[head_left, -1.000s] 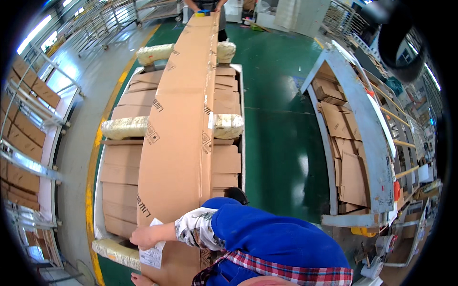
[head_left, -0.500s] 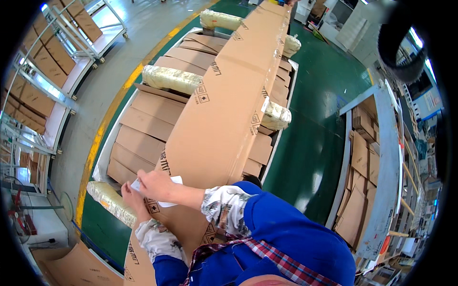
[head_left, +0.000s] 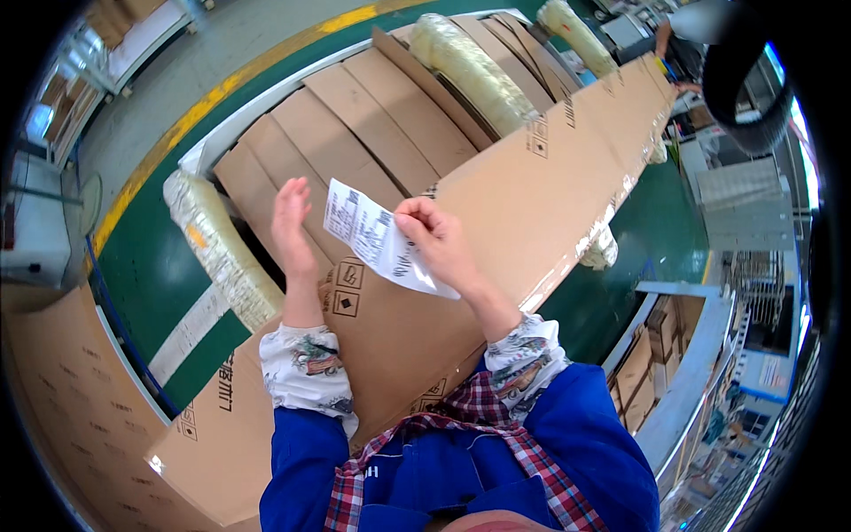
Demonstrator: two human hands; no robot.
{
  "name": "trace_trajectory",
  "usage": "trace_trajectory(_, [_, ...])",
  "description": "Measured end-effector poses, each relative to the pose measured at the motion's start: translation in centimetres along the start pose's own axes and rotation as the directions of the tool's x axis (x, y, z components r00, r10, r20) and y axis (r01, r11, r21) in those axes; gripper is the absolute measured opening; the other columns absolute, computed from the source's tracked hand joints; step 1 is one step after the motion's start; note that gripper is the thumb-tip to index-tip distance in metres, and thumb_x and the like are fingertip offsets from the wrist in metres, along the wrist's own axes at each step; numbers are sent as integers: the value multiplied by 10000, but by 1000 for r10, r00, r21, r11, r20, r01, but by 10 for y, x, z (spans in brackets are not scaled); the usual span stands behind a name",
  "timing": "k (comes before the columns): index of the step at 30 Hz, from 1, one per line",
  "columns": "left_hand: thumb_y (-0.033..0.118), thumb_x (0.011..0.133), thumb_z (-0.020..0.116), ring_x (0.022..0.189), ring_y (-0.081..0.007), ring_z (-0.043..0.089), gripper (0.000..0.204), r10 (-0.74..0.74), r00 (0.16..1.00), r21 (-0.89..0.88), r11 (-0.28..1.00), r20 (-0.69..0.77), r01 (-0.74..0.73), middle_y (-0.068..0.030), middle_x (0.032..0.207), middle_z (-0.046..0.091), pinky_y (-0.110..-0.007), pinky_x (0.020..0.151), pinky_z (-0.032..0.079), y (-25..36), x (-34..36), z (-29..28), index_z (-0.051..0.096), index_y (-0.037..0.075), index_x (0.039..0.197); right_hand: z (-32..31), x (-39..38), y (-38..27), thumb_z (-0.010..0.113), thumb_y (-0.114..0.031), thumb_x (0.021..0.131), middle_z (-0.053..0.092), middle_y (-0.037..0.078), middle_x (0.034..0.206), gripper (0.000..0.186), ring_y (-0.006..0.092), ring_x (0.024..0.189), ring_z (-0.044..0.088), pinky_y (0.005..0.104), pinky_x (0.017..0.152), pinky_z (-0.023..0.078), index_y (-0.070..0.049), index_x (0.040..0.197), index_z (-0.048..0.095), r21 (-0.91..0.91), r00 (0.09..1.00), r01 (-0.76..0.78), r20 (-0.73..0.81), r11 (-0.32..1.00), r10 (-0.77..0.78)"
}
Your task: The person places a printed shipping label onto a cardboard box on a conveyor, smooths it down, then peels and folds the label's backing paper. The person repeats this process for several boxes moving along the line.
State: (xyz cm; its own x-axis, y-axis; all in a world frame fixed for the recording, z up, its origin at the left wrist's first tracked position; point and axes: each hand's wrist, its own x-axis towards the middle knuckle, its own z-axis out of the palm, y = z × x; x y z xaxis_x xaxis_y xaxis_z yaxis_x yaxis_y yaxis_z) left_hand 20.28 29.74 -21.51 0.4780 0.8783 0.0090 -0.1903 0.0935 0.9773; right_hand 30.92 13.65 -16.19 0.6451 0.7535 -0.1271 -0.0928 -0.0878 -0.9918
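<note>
A long cardboard carton (head_left: 505, 199) lies slantwise across the view, with dark print on its top and shiny clear tape along its right edge. Over it my right hand (head_left: 439, 244) pinches a white printed label sheet (head_left: 368, 232) by its right side. The sheet is tilted and slightly curled, its printed face toward me. Left of the sheet, my left hand (head_left: 295, 226) is raised above the carton's left edge. Its fingers are stretched out, apart from the sheet, and hold nothing.
Bars wrapped in yellowish film (head_left: 222, 253) support the carton, with flat cardboard pieces (head_left: 355, 124) between them. A grey metal frame (head_left: 683, 390) holding cardboard stands at right. More cardboard (head_left: 80, 399) lies at lower left. Another person's hand (head_left: 687, 87) is at the carton's far end.
My hands have come apart and the label sheet has risen into view in my right hand. My left hand has opened. The view has turned, so the carton slants more to the right.
</note>
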Motion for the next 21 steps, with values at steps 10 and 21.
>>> trace_trajectory(10, [117, 752, 648, 730, -135, 571, 184, -20, 759, 221, 961, 651, -164, -62, 807, 623, -272, 652, 443, 41, -23, 26, 630, 9, 900, -17, 2, -13, 520, -90, 870, 548, -11, 786, 95, 46, 720, 492, 208, 629, 424, -9, 904, 556, -144, 961, -71, 255, 987, 106])
trace_trajectory(21, [119, 826, 601, 626, -29, 499, 141, -284, 691, 179, 958, 665, 223, 13, 704, 588, -195, 540, 411, 18, -29, 28, 613, -19, 849, -27, 4, -17, 528, -112, 859, 569, 6, 782, 133, 59, 702, 513, 212, 608, 433, 8, 905, 560, -479, 971, 3, 210, 878, 112])
